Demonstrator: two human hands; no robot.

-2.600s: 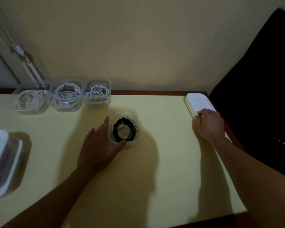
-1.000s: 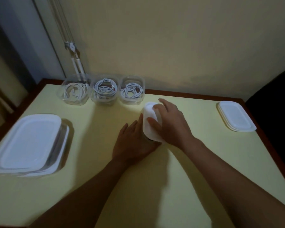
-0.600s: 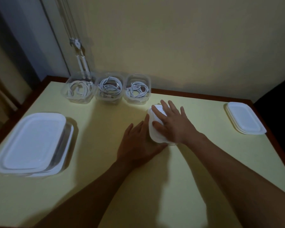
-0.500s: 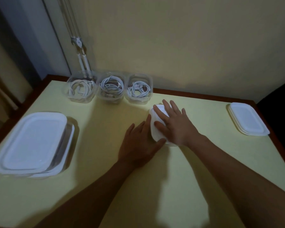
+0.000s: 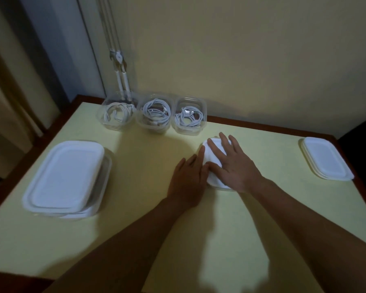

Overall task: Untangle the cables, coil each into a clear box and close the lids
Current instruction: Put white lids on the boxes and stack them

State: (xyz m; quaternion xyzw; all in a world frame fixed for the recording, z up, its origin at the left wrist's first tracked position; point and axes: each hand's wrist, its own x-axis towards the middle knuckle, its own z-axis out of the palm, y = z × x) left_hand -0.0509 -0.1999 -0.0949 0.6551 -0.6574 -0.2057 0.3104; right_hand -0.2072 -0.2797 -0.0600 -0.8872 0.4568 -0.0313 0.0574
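My right hand lies flat on a white lid, fingers straight and spread, palm down on its near end. The lid sits on a small clear box at the middle of the table. Only a thin strip of that box shows under the lid's near edge, and I cannot tell whether the lid has seated. My left hand rests on the table beside it, fingers straight and close together against the lid's left side. The tip of the right thumb touches them.

Just beyond the box, three open clear boxes stand in a row touching one another along the back edge: left, middle, right. Each holds a coiled white cable.

A stack of small white lids lies well apart at the table's right edge. At the left, a large white-lidded container sits on another like it.

White cords hang down the wall behind the left box. The light is dim, and I cannot read any lettering or mark on the lids or boxes.
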